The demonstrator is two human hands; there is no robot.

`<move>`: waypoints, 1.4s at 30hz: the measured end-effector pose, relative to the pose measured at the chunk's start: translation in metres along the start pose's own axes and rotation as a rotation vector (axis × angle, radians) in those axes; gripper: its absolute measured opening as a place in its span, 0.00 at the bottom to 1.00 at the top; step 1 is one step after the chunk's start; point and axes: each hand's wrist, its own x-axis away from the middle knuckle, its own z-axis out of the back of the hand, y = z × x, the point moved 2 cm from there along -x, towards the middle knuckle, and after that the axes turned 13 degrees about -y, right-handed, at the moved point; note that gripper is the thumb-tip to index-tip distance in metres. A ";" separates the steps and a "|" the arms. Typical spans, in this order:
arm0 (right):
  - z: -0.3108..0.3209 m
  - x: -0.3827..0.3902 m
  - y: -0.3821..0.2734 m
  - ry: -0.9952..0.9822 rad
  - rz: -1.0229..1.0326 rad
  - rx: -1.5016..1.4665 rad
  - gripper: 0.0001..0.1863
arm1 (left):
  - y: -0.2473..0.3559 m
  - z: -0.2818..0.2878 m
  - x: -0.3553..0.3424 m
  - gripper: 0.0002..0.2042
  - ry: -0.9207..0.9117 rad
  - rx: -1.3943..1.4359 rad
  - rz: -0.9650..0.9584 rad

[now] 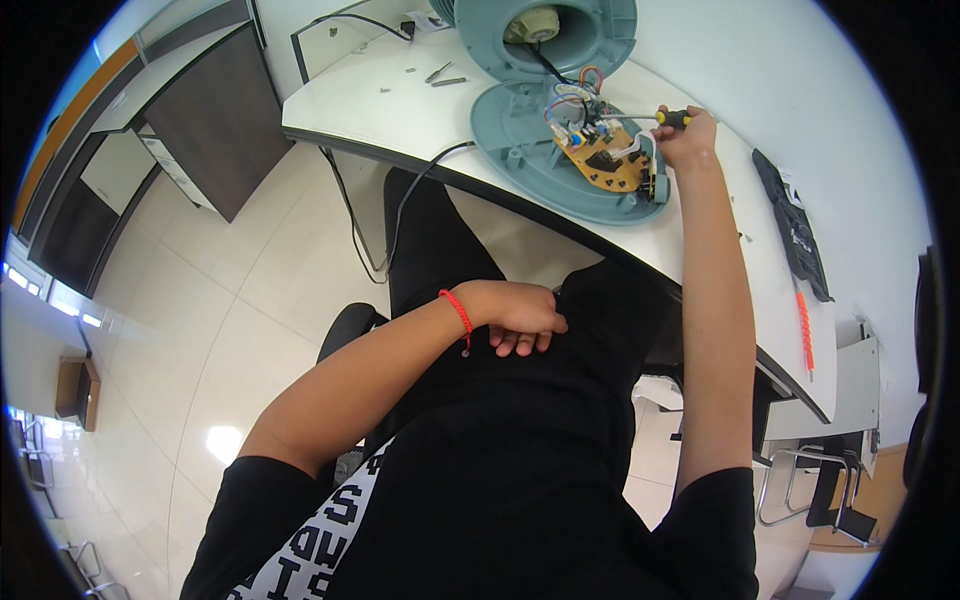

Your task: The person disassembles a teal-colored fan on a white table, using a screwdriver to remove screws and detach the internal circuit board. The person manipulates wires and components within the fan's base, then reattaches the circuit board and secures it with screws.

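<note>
One green base (500, 125), opened already, one housing (603, 38) off just behind it; one circuit board (605, 170) still uncovered across the base, wires (591, 72) still joined. Right hand (688, 145) clamped on one screwdriver (674, 119) at the base's right edge; left hand (522, 308) loosely curled, seemingly empty, in front. Two slim tools (449, 82) left of the base.

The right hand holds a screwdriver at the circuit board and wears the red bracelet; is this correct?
Not quite: the head view shows the red bracelet on the left wrist. The right hand does hold a screwdriver at the circuit board.
</note>
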 end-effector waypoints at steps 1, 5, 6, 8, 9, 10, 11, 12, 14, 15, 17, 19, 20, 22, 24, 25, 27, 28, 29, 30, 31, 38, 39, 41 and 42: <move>0.001 -0.001 0.001 -0.005 -0.002 -0.001 0.17 | -0.001 0.000 -0.001 0.23 -0.001 0.004 -0.002; 0.000 -0.001 0.001 0.005 -0.002 -0.009 0.17 | -0.002 0.000 -0.001 0.23 0.002 0.008 -0.001; -0.001 0.000 0.001 0.008 0.000 -0.008 0.17 | -0.002 0.000 -0.001 0.23 0.002 0.010 0.000; -0.001 0.002 0.000 0.019 0.006 -0.004 0.17 | -0.001 -0.001 0.000 0.23 0.000 0.010 -0.001; -0.001 0.003 -0.001 0.014 0.009 0.000 0.17 | -0.001 -0.001 0.000 0.23 0.001 0.011 -0.004; 0.000 0.001 0.000 0.009 0.010 0.004 0.17 | -0.001 -0.001 0.000 0.23 0.000 0.013 -0.005; 0.001 -0.001 0.000 0.005 0.011 0.009 0.16 | -0.001 0.000 -0.001 0.23 0.000 0.015 -0.006; 0.002 -0.002 0.000 0.002 0.007 0.006 0.16 | -0.001 0.000 -0.001 0.23 -0.002 0.016 -0.008; 0.001 -0.002 0.000 -0.009 0.000 0.000 0.16 | -0.001 0.000 0.000 0.21 -0.001 0.017 -0.003; 0.001 -0.002 0.000 -0.006 0.004 0.005 0.16 | 0.000 0.000 0.001 0.20 -0.003 0.017 0.002; 0.000 0.000 0.001 0.002 0.015 0.013 0.16 | 0.000 0.000 0.002 0.19 -0.006 0.017 0.007; 0.000 0.000 0.001 -0.005 0.011 0.011 0.16 | 0.000 0.000 0.001 0.19 -0.008 0.016 0.006; 0.000 0.000 0.001 -0.008 0.010 0.010 0.16 | 0.000 0.000 0.002 0.19 -0.008 0.013 0.007; 0.000 -0.001 0.001 -0.019 0.009 0.008 0.16 | 0.001 0.000 0.002 0.19 -0.006 0.005 0.006; 0.000 -0.001 0.000 -0.025 0.009 0.014 0.16 | 0.000 -0.001 0.000 0.21 -0.002 0.007 -0.003; -0.001 0.001 0.000 -0.025 0.009 0.021 0.16 | -0.001 -0.001 0.000 0.23 0.000 0.008 -0.007; -0.004 0.005 0.000 -0.030 0.016 0.029 0.16 | -0.001 0.000 0.000 0.23 -0.003 0.014 -0.005; -0.006 0.008 -0.001 -0.034 0.025 0.030 0.16 | -0.001 0.000 0.000 0.23 -0.004 0.017 -0.004; -0.007 0.009 -0.002 -0.038 0.034 0.031 0.15 | -0.001 0.000 0.000 0.21 -0.008 0.016 0.000; -0.008 0.010 -0.003 -0.062 0.051 0.039 0.15 | -0.001 0.001 0.000 0.20 -0.012 0.015 0.004; -0.009 0.010 -0.004 -0.087 0.065 0.047 0.15 | -0.001 0.001 0.000 0.19 -0.016 0.017 0.009; -0.018 0.013 0.004 -0.170 0.063 0.079 0.14 | 0.002 -0.001 0.003 0.19 -0.001 -0.008 0.012; -0.017 0.011 0.004 -0.156 0.058 0.060 0.14 | 0.003 0.000 0.002 0.19 -0.003 -0.009 0.012; -0.016 0.011 0.003 -0.130 0.047 0.022 0.13 | 0.003 0.000 0.002 0.19 -0.006 -0.008 0.011; -0.016 0.010 0.003 -0.130 0.043 0.019 0.13 | 0.003 0.000 0.002 0.19 -0.007 -0.006 0.010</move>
